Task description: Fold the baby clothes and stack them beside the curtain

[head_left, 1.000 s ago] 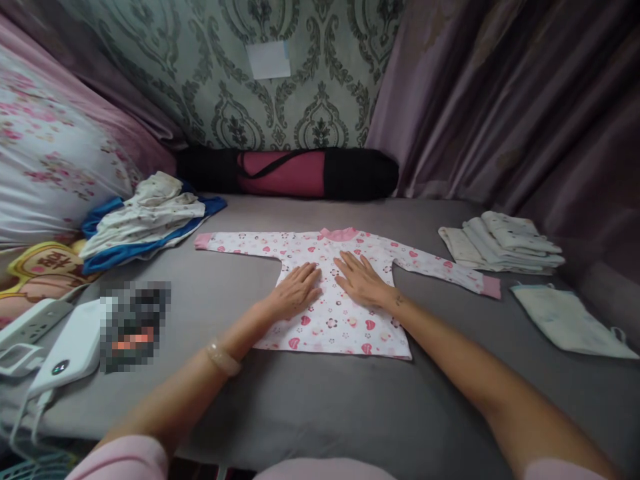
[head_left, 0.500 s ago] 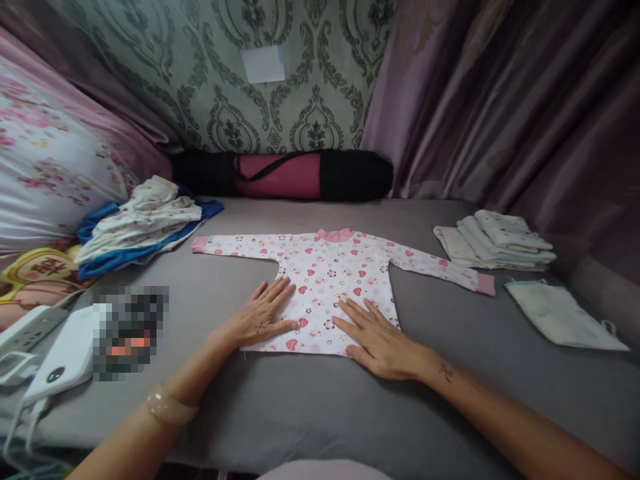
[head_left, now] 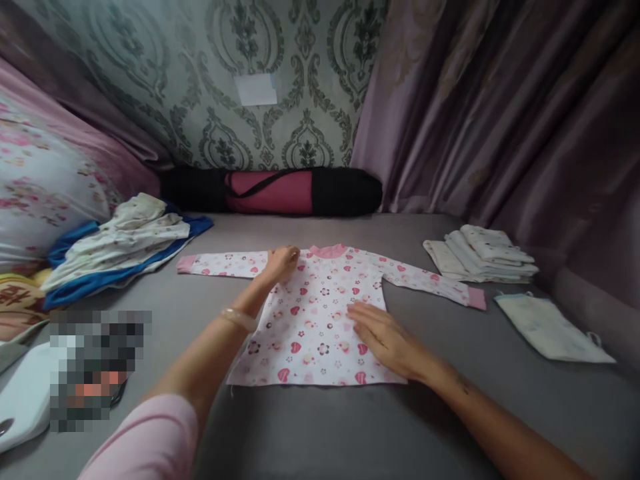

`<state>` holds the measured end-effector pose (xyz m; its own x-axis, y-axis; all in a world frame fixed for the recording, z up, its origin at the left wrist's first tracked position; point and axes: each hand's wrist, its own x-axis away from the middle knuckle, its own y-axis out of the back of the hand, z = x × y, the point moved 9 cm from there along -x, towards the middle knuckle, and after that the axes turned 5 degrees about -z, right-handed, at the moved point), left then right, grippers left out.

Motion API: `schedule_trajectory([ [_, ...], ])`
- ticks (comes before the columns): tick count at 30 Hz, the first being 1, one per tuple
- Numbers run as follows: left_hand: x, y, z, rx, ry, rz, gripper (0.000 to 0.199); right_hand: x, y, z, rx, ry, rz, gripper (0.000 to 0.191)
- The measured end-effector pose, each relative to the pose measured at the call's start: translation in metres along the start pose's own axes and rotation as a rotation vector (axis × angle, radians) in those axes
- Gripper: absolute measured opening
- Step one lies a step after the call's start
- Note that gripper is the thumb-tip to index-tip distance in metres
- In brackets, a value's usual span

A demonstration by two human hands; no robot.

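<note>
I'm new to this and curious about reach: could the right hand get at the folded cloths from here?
Probably yes: the right hand looks open and empty, and only the shirt's flat sleeve lies between it and the folded cloths.

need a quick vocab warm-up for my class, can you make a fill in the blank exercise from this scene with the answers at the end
1. The patterned shirt lies spread on a sheet whose colour is ____.
2. The shirt's collar and cuffs are ____.
3. The long bag by the wall is dark red in the middle and ____ at both ends.
4. The right hand is over the shirt's body, and the bracelet is on the ____ arm.

Missing words: grey; pink; black; left.
</note>
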<state>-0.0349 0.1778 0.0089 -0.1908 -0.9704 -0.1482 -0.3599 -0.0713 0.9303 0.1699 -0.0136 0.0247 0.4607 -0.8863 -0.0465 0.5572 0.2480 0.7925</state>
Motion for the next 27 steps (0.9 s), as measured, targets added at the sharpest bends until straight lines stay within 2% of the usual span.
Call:
schedule_trajectory([
  [2,-0.025,-0.012,0.002,-0.018,0.038,0.007,0.028,-0.003,-0.004,-0.017,0.165,-0.011,-0.048,0.053],
  [4,-0.041,-0.022,0.002,-0.021,0.042,0.021,0.025,0.001,-0.019,-0.025,0.234,0.028,0.015,0.057],
  [7,-0.056,-0.030,0.005,-0.019,0.045,0.059,0.022,0.010,-0.033,-0.025,0.264,0.087,0.073,0.057],
  [11,-0.066,-0.036,0.011,-0.004,0.036,0.152,0.020,0.014,-0.034,-0.025,0.273,0.095,0.049,0.055],
  [15,-0.067,-0.041,0.013,-0.007,0.001,0.184,0.018,0.012,-0.033,-0.026,0.266,0.104,0.031,0.055],
  [22,-0.052,-0.048,0.008,-0.061,-0.079,0.002,0.027,0.011,-0.035,-0.027,0.263,0.107,0.032,0.056],
  [27,-0.047,-0.048,0.005,-0.121,-0.129,-0.039,0.030,0.012,-0.033,-0.024,0.237,0.068,0.067,0.057],
])
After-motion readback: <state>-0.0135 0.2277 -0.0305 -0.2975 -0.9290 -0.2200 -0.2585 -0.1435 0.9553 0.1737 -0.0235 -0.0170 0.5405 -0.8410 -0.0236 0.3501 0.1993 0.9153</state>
